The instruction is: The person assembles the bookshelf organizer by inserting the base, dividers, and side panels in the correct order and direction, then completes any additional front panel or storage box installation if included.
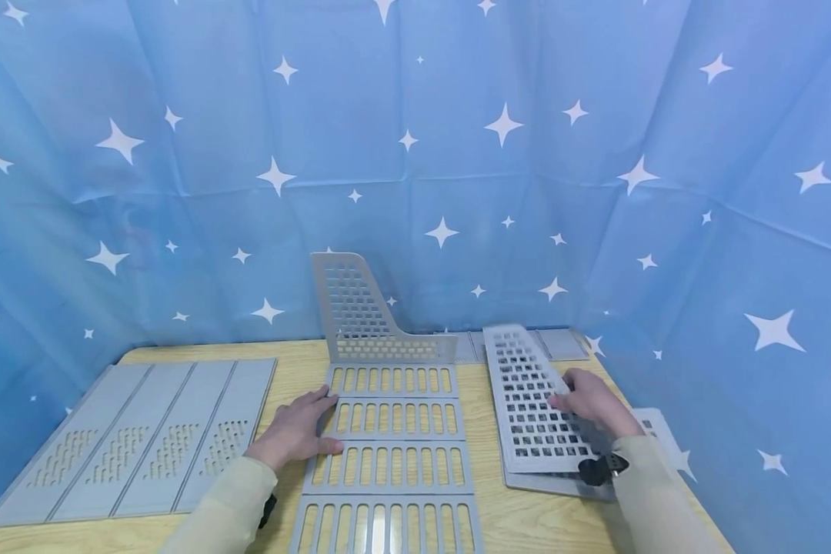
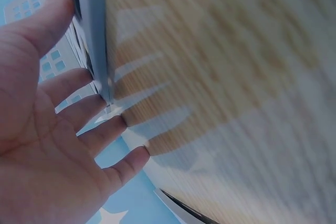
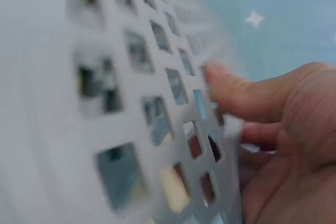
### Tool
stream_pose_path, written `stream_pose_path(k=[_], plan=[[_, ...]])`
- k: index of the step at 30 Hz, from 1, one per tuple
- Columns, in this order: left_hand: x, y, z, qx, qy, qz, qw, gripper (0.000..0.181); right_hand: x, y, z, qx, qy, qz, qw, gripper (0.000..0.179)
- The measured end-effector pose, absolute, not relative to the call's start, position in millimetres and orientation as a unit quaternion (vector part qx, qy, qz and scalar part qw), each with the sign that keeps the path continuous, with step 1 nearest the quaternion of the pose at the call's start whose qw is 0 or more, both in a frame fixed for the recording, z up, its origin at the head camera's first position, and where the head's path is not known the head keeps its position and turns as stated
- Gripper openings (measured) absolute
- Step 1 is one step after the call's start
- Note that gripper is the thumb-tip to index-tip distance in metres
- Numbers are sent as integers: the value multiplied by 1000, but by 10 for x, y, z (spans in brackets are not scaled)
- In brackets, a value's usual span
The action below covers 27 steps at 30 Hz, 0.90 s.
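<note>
My left hand [image 1: 298, 427] rests at the left edge of a long grey slotted panel [image 1: 398, 488], its fingers nearly straight and thumb over the rim. At that panel's far end stands an upright grey side plate [image 1: 381, 325] with a cut-away curve and a grid of holes. My right hand [image 1: 592, 400] pinches a similar perforated side plate [image 1: 536, 404] by its sloping edge. This plate is tilted up over another grey plate [image 1: 554, 483] lying beneath. In the right wrist view the thumb presses the near face of the perforated plate [image 3: 157, 87], with fingers behind.
A wide grey folding panel [image 1: 159, 415] with clusters of small holes lies at the left of the wooden table [image 1: 483, 508]. Another grey panel [image 1: 561, 344] lies along the back edge. A perforated piece [image 1: 654, 419] shows beyond my right wrist. A blue star-patterned curtain [image 1: 457, 177] surrounds the table.
</note>
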State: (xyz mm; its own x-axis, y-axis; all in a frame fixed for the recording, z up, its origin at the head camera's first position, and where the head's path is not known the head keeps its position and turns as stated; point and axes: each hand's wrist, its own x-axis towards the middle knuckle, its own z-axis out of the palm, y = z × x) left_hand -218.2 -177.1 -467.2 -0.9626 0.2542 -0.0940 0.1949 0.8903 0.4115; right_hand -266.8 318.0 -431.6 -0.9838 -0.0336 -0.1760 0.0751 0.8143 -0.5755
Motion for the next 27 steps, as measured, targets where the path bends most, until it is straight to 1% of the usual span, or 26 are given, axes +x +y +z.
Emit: stream_pose_path(k=[2, 7, 9, 11, 14, 19, 23, 27], plan=[[-2183, -1776, -4668, 115, 969, 204, 75, 88, -2674, 3114, -4247, -4, 938, -342, 56, 23], [-2200, -1783, -4670, 115, 969, 204, 74, 88, -2699, 2883, -4072, -67, 912, -403, -36, 33], [-2203, -1784, -4674, 115, 970, 204, 72, 88, -2712, 2790, -4037, -90, 906, -409, -68, 31], [-2199, -1784, -4677, 115, 969, 205, 71, 88, -2722, 2714, -4028, -101, 902, -410, -89, 27], [-2188, -1778, -4683, 115, 969, 206, 72, 88, -2726, 2634, -4038, -103, 903, -404, -104, 20], [-2175, -1768, -4681, 114, 968, 209, 74, 87, -2711, 2575, -4067, -101, 901, -411, -100, 21], [-2170, -1765, -4674, 114, 970, 204, 74, 87, -2710, 2562, -4093, -106, 896, -421, -92, 19], [-2171, -1762, -4674, 116, 970, 199, 73, 88, -2715, 2565, -4128, -114, 900, -406, -109, 14]])
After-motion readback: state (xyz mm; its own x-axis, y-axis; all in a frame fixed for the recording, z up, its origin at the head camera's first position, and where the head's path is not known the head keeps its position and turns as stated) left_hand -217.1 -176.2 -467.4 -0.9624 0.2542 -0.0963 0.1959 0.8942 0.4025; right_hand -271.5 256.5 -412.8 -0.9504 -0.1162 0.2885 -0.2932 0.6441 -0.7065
